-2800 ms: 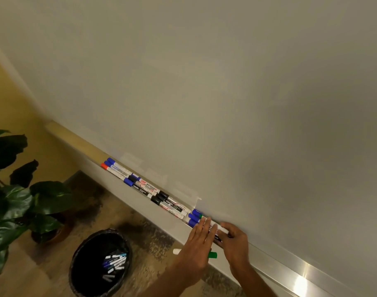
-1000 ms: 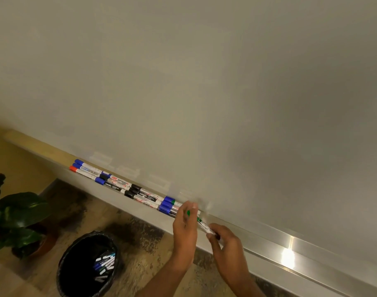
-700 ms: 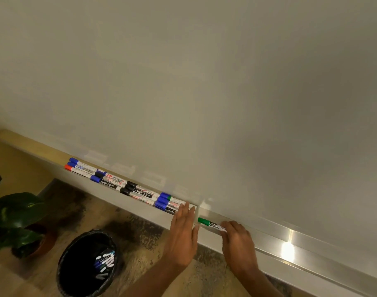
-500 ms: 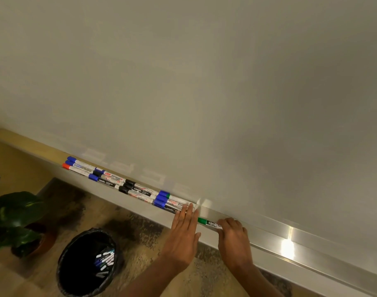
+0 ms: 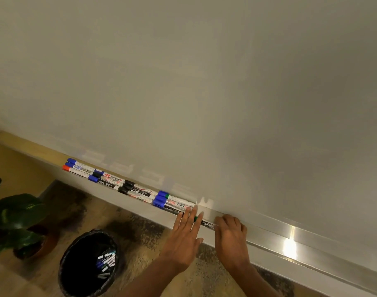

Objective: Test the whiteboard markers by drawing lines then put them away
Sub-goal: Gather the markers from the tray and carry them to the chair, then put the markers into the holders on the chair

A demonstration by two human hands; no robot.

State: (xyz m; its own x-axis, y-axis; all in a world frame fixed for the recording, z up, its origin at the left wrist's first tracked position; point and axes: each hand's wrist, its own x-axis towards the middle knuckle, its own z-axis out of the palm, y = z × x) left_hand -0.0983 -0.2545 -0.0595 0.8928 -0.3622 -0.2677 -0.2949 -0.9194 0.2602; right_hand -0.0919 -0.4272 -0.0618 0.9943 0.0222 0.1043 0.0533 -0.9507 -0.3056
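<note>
Resting flat, my left hand (image 5: pixel 186 236) has its fingers straight and together, fingertips over the capped end of the green marker (image 5: pixel 207 224), gripping nothing. My right hand (image 5: pixel 231 241), just beside it, has its fingers curled down onto the marker's other end, pinching it. The green marker lies between both hands on the metal tray (image 5: pixel 269 234) under the whiteboard (image 5: pixel 204 82). Beyond my left fingertips a row of markers (image 5: pixel 127 186) lies along the same tray. Below my left hand stands a black bin (image 5: pixel 76 266) holding more markers; a potted plant (image 5: pixel 16 213) stands further left.
</note>
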